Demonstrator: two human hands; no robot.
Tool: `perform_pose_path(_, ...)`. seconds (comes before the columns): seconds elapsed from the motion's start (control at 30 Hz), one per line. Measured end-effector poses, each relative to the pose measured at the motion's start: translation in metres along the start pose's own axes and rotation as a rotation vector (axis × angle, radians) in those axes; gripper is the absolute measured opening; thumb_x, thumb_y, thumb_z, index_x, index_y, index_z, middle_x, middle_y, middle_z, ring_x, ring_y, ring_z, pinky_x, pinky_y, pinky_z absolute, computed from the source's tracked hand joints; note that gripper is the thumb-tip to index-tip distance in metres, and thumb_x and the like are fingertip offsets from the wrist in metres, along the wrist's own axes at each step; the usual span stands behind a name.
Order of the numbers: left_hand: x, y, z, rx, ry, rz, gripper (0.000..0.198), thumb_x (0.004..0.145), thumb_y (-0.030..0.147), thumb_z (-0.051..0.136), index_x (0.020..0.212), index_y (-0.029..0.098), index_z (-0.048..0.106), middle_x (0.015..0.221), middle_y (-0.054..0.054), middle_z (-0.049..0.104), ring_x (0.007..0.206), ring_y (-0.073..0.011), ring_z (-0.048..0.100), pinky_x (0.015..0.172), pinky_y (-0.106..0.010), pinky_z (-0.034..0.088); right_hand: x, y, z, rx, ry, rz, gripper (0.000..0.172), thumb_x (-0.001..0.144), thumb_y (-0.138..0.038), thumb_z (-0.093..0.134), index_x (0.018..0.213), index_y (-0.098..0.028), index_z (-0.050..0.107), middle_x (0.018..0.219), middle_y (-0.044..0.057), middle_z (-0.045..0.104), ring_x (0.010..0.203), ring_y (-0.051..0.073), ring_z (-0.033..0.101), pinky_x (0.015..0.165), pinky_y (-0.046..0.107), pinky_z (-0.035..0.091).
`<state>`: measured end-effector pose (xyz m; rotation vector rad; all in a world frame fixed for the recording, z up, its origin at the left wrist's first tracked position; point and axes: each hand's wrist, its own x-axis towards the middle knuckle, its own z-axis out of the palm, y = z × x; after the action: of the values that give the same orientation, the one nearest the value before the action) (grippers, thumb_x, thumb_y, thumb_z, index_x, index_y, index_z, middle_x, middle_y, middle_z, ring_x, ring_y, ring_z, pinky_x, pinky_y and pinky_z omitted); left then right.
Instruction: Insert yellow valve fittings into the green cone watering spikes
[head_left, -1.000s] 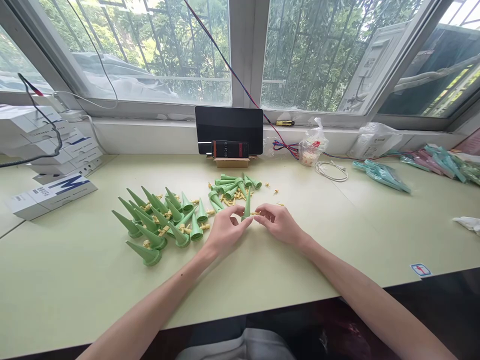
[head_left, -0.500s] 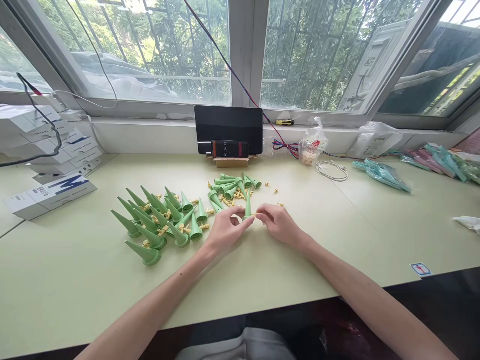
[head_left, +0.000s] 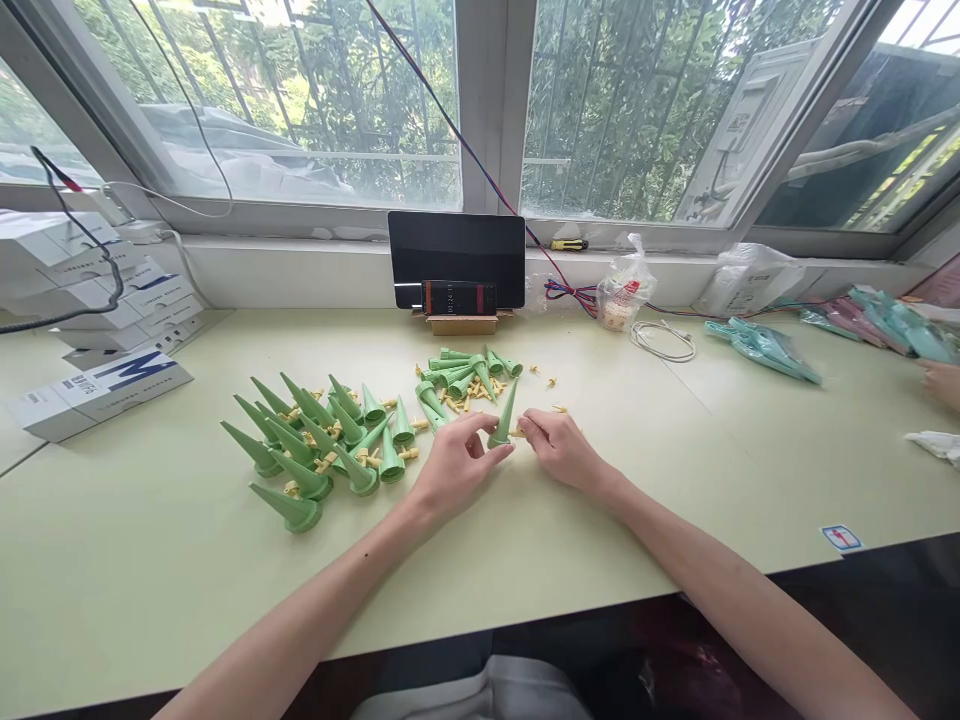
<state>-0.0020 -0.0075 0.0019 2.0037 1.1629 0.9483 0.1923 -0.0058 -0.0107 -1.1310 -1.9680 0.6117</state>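
My left hand [head_left: 461, 460] grips a green plastic watering spike [head_left: 505, 418] near its wide base; the tip points up and leans right. My right hand [head_left: 559, 448] is closed in a pinch on a small yellow valve [head_left: 517, 433], which meets the spike's side near the base. How deep the valve sits in the spike I cannot tell. Left of my hands stand and lie several green spikes [head_left: 300, 470] with yellow valves on them. Beyond my hands is a pile of green spikes [head_left: 450, 375] with loose yellow valves [head_left: 474, 402] beside it.
A tablet [head_left: 457, 245] and a phone [head_left: 459, 298] lean on a cardboard stand at the back. White boxes [head_left: 105, 390] stand at left. A coiled white cable [head_left: 664, 342] and bagged teal pieces [head_left: 761, 350] lie at right. Another person's hand [head_left: 943, 382] shows at the right edge.
The spike in my left hand has shifted slightly right and its tip leans further right. My right hand has moved a little right. Another person's hand has come in at the right edge.
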Motion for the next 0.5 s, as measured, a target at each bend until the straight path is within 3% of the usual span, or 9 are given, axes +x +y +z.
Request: perform_pose_path(0.5, -0.001, -0.0006, 0.0022, -0.041, 0.029, 0.119, 0.02, 0.083, 0.025, 0.069, 0.102, 0.021, 0.07, 0.093, 0.0, 0.061, 0.057, -0.0061, 0.05, 0.053, -0.022, 0.045, 0.0008, 0.0053, 0.0017, -0.007, 0.016, 0.011, 0.036, 0.1, -0.031, 0.035, 0.065, -0.021, 0.032, 0.057, -0.004, 0.038, 0.053, 0.012, 0.032, 0.055, 0.026, 0.028)
